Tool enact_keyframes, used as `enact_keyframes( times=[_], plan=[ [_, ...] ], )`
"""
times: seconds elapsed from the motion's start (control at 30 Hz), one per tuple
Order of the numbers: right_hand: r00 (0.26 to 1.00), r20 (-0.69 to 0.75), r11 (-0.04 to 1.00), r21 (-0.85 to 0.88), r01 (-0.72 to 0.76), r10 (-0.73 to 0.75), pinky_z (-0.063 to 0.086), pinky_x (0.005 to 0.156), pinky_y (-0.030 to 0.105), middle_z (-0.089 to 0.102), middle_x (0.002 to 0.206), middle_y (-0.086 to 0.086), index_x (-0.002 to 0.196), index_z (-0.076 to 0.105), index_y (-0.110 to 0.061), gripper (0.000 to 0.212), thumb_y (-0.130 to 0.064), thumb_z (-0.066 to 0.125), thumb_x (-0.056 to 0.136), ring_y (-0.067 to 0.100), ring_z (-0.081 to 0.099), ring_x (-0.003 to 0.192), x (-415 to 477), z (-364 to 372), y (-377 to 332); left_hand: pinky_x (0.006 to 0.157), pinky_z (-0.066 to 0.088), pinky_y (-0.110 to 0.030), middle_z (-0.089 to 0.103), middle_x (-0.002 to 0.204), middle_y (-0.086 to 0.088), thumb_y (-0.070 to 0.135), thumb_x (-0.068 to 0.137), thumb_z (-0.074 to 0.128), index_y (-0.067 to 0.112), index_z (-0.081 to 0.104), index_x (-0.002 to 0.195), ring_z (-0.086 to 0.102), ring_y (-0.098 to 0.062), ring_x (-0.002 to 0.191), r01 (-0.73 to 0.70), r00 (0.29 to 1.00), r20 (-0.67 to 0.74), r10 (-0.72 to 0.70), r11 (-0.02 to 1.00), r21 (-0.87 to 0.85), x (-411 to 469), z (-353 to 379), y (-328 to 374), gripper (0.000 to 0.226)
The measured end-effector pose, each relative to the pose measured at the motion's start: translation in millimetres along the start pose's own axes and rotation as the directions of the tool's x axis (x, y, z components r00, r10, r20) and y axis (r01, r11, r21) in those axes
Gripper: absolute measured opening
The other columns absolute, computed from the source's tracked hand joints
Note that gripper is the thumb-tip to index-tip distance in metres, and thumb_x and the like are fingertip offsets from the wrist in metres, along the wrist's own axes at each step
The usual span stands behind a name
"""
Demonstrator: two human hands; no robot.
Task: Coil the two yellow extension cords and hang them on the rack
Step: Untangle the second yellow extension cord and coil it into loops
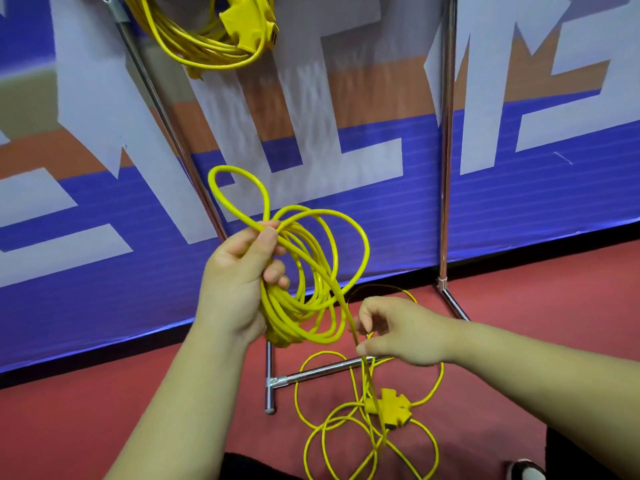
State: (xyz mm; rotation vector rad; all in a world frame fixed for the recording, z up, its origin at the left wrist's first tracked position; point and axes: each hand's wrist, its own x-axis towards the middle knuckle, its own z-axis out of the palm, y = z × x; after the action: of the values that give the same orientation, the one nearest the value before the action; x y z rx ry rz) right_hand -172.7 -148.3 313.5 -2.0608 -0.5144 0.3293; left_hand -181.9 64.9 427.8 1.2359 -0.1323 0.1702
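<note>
One coiled yellow extension cord (pixel 207 46) hangs from the top of the metal rack (pixel 446 168), its socket block (pixel 247 20) dangling beside the loops. My left hand (pixel 239 282) grips several loops of the second yellow cord (pixel 311 271) in front of the rack. A strand runs from the loops down past my right hand (pixel 398 336), whose thumb and fingers are curled around it. The rest of this cord lies in loose loops on the floor (pixel 363 434) with its yellow socket block (pixel 389 408).
The rack's chrome base bars (pixel 311 374) lie on the red floor (pixel 121 393) under the loose cord. A blue, white and orange banner (pixel 519 202) stands right behind the rack. A dark shoe (pixel 526 471) shows at the bottom right.
</note>
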Motion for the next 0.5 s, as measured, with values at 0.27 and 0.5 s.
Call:
enact_keyframes(
  times=[0.27,0.5],
  plan=[
    [0.997,-0.072,0.895,0.445,0.04,-0.009,0.052,0.083,0.03,0.071,0.091,0.002,0.08,0.05,-0.015,0.03,0.004,0.073,0.084,0.019,0.067,0.094,12.0,8.4,-22.1,0.042,0.044,-0.02,0.05,0.07,0.0,0.026,0.086,0.065,0.015,0.064,0.079,0.041,-0.005,0.044,0.032,0.995,-0.092,-0.036,0.998,-0.05,7.3,-15.4,-3.1,0.013],
    [0.997,-0.07,0.96,0.279,-0.002,0.023,0.047,0.075,0.026,0.06,0.085,-0.009,0.078,0.049,-0.02,0.034,-0.011,0.082,0.078,0.003,0.059,0.076,27.1,40.1,-20.7,0.044,0.045,-0.019,0.051,0.072,-0.001,0.024,0.095,0.061,0.016,0.064,0.082,0.042,-0.004,0.046,0.031,0.993,-0.108,-0.045,0.991,-0.129,7.0,-26.8,3.1,0.016]
  ],
)
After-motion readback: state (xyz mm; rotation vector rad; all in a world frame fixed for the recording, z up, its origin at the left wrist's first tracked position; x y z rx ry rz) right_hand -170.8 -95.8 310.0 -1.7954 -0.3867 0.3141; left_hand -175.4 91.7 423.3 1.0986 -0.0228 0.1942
